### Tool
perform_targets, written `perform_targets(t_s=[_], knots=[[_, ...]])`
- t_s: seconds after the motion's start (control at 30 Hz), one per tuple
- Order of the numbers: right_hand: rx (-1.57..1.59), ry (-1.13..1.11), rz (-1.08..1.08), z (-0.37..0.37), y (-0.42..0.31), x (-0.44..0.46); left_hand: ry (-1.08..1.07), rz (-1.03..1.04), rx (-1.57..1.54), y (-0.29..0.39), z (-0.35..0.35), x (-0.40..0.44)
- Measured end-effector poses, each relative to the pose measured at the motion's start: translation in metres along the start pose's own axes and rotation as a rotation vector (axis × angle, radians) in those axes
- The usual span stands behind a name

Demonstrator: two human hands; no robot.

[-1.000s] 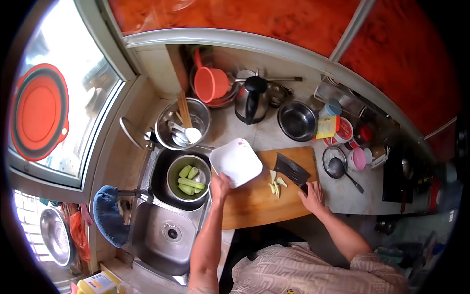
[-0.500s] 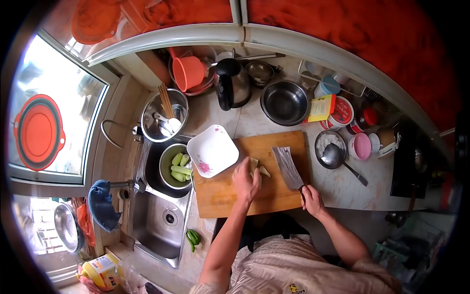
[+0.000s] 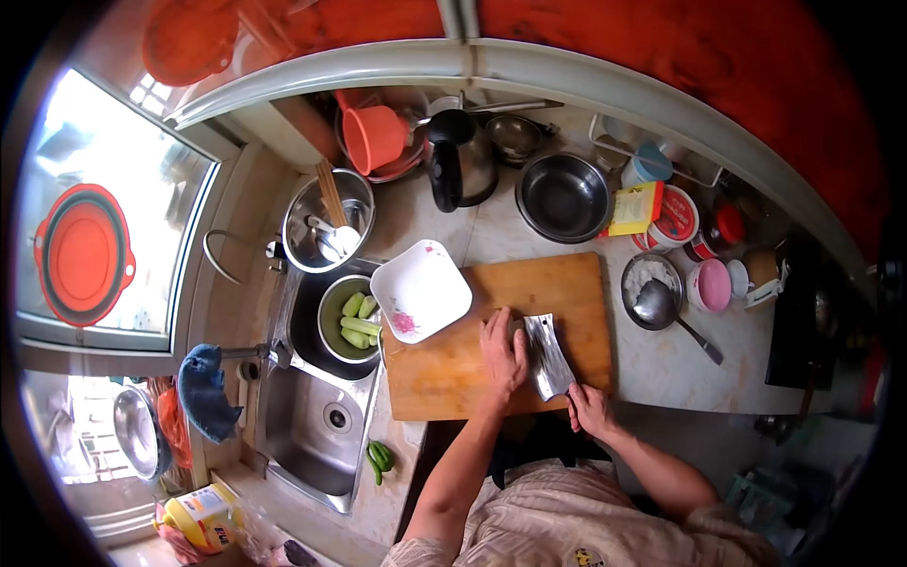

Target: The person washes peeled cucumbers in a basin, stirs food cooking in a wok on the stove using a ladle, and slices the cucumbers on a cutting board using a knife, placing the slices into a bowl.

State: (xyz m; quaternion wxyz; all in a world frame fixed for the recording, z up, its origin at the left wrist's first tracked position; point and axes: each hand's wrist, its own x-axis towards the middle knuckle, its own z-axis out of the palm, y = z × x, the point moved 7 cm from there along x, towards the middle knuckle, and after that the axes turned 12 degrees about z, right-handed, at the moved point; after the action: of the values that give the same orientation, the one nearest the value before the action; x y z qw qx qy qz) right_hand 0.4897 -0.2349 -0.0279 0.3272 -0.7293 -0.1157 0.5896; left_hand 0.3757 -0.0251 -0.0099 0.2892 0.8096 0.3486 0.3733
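A wooden cutting board [image 3: 435,383] lies on the counter. On it, my left hand [image 3: 505,359] presses down with bent fingers, holding a pale piece of food that is mostly hidden behind the fingers and the blade. My right hand [image 3: 590,411] is closed around the handle of a cleaver [image 3: 548,359]. The broad, shiny blade stands right beside my left fingers, over the board. A white square bowl [image 3: 420,288] with pink flowers rests over the board's upper left corner.
A pot [image 3: 326,321] of peeled green vegetable pieces sits in the sink [image 3: 312,444]. Green peppers [image 3: 380,456] lie by the sink. Behind the board stand a kettle [image 3: 463,161] and a dark metal basin [image 3: 564,198]. Right of it is a pan [image 3: 652,293] with a ladle.
The cleaver has moved left, from the board's right side to beside my left hand. My left fingers have settled over the pale pieces, which are now mostly covered. The view has shifted slightly.
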Motion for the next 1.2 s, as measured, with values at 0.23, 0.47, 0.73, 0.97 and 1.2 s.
perform_targets(t_s=[0.23, 0.47, 0.73, 0.97, 1.2], knots=[[-0.035, -0.055, 0.005, 0.034, -0.013, -0.002, 0.063, 0.041, 0.086, 0.005, -0.01, 0.003], [-0.096, -0.028, 0.023, 0.044, -0.076, -0.048, 0.316, 0.062, -0.135, 0.018, -0.05, 0.024], [0.007, -0.084, -0.151, 0.094, -0.186, -0.054, 0.285, -0.236, -0.222, -0.069, -0.131, 0.112], [0.0, 0.037, -0.226, 0.025, -0.141, -0.053, 0.525, -0.387, -0.293, -0.116, -0.206, 0.058], [-0.001, 0.226, -0.122, -0.017, -0.078, -0.042, 0.244, -0.582, -0.135, -0.15, -0.167, 0.021]])
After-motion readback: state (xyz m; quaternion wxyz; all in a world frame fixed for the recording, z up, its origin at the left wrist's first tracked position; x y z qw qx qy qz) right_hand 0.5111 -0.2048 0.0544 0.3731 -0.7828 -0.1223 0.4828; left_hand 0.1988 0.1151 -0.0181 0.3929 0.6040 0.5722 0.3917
